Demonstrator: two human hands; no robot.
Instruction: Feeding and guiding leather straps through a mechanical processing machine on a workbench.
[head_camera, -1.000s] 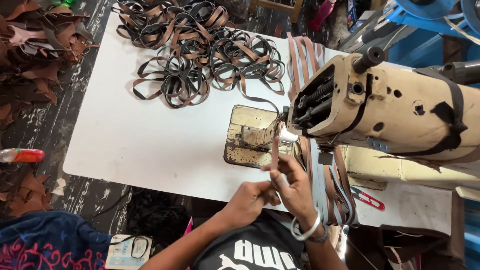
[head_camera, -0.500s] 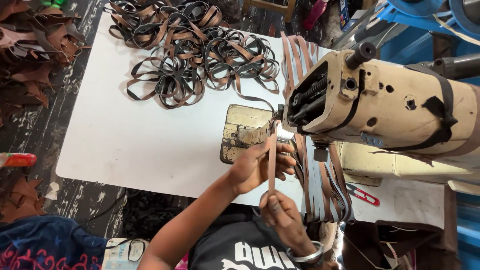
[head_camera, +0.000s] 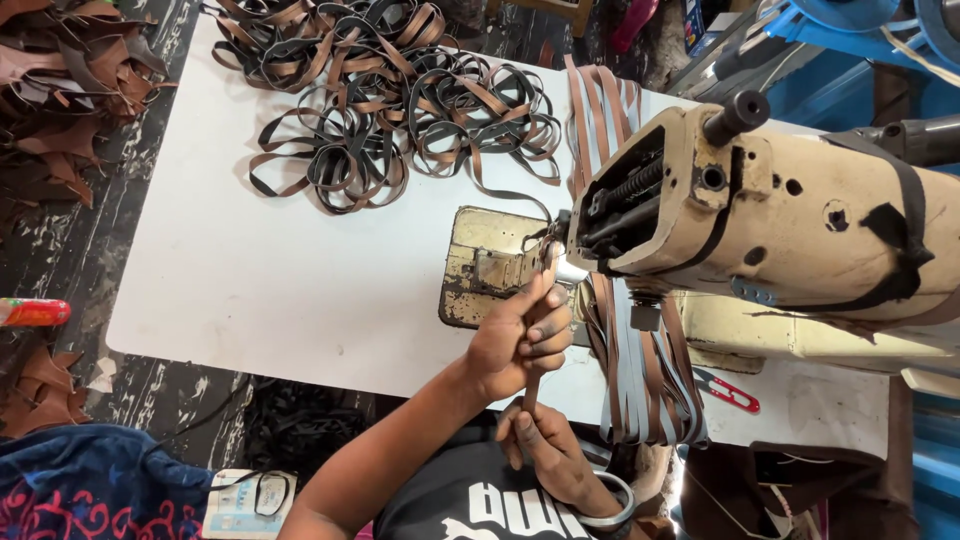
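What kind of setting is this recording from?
Probably a small leather-goods stitching workshop: a worn industrial sewing machine on a white table, a heap of cut leather straps, and leather offcuts piled beside it.

A narrow brown leather strap (head_camera: 533, 375) runs nearly straight from under the sewing machine's (head_camera: 760, 220) needle end, over the worn metal plate (head_camera: 485, 265), back toward the person. The left hand (head_camera: 520, 340) is closed around its middle; the right hand (head_camera: 545, 450) pinches its near end, keeping it taut.
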